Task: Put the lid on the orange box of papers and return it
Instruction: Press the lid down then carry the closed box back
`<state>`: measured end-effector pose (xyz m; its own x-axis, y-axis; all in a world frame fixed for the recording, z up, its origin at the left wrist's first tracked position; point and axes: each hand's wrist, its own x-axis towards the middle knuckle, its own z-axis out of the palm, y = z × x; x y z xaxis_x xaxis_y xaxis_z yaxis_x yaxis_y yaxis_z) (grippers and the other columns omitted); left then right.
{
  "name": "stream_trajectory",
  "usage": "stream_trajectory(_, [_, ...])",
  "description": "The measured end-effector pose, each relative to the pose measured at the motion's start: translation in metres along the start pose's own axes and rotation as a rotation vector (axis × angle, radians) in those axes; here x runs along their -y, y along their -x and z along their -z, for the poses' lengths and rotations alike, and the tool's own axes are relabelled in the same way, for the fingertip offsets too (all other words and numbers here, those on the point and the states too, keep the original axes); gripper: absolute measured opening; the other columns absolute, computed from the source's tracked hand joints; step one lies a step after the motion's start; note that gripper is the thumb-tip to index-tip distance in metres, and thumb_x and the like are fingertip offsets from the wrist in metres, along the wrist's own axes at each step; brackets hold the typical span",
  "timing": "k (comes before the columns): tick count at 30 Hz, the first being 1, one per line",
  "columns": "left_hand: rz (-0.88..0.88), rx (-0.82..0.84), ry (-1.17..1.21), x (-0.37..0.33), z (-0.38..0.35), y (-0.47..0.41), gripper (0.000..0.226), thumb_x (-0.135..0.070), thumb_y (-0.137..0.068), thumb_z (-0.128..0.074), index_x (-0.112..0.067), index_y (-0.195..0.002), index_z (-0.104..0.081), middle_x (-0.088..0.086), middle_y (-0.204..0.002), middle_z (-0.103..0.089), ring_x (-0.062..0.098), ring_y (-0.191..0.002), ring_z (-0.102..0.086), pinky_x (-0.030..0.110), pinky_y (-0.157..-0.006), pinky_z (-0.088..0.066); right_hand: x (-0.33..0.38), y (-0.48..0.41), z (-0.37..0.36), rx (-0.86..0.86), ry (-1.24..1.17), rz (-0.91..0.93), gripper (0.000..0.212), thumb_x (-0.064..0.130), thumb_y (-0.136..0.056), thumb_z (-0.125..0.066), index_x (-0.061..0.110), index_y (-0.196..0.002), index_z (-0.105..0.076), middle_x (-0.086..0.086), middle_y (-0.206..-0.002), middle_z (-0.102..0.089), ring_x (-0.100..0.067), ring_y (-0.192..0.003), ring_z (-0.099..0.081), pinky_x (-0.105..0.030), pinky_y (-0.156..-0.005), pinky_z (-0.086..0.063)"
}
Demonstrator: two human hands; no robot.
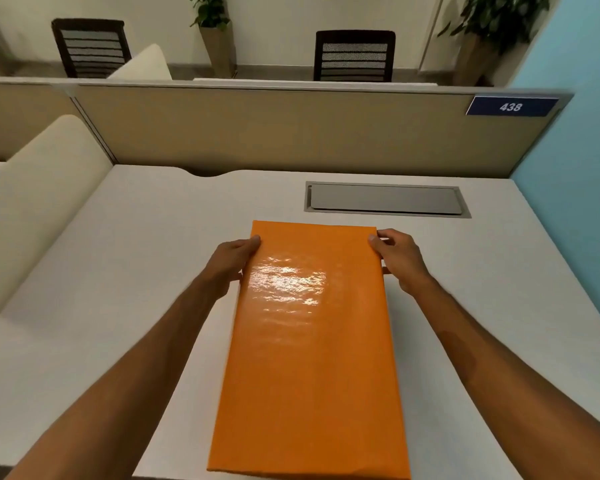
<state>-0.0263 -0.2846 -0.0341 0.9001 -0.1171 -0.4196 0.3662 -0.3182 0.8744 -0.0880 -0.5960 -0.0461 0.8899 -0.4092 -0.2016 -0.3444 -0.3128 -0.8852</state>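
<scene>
With the lid (309, 341) seemingly seated, the left hand (231, 263) and right hand (400, 259) clasp the orange box's far corners above the desk (118, 271); returning it remains.

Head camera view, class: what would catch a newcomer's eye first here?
The glossy orange box dominates, lying lengthwise at the centre of the pale desk. The left hand and right hand grip its far corners from either side. Beyond, a blue plate reading 438 sits on the partition's right end.
</scene>
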Motion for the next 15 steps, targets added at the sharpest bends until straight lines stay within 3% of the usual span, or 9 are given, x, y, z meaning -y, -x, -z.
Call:
stream_trajectory(4, [-0.029,-0.018,-0.018,0.01,-0.003,-0.007,0.053,-0.051,-0.094,-0.054,-0.012,-0.13,-0.062,0.007,-0.116,-0.069,0.03,-0.108,-0.064,0.047,-0.09,-0.051,-0.005,-0.007,-0.002,-0.003,-0.027,-0.033,0.037,0.032,-0.095,-0.062,0.014,-0.127,-0.06,-0.011,-0.121,-0.065,-0.027,-0.103,-0.065,-0.033,-0.062,-0.057])
stream_trajectory(7, [-0.023,-0.024,-0.006,0.013,-0.005,-0.011,0.054,-0.051,-0.093,-0.055,-0.012,-0.13,-0.063,0.006,-0.116,-0.069,0.03,-0.108,-0.065,0.05,-0.092,-0.051,-0.007,-0.01,-0.004,-0.009,-0.01,-0.06,0.039,0.033,-0.094,-0.062,0.014,-0.129,-0.06,-0.012,-0.124,-0.064,-0.03,-0.106,-0.064,-0.044,-0.073,-0.059])
stream_trajectory(11, [-0.019,-0.029,0.008,0.016,-0.007,-0.013,0.051,-0.051,-0.093,-0.055,-0.014,-0.127,-0.065,0.0,-0.106,-0.071,0.02,-0.097,-0.068,0.039,-0.082,-0.05,-0.009,-0.011,-0.007,-0.023,0.014,-0.076,0.04,0.034,-0.095,-0.06,0.014,-0.13,-0.058,-0.012,-0.127,-0.063,-0.032,-0.11,-0.063,-0.049,-0.082,-0.056])
stream_trajectory(15, [-0.023,-0.052,0.004,0.017,-0.01,-0.011,0.053,-0.052,-0.093,-0.054,-0.014,-0.128,-0.065,0.006,-0.114,-0.071,0.023,-0.097,-0.067,0.042,-0.089,-0.05,-0.009,-0.009,-0.006,-0.024,0.022,-0.092,0.043,0.039,-0.095,-0.059,0.017,-0.132,-0.057,-0.011,-0.131,-0.062,-0.033,-0.113,-0.062,-0.055,-0.089,-0.055])
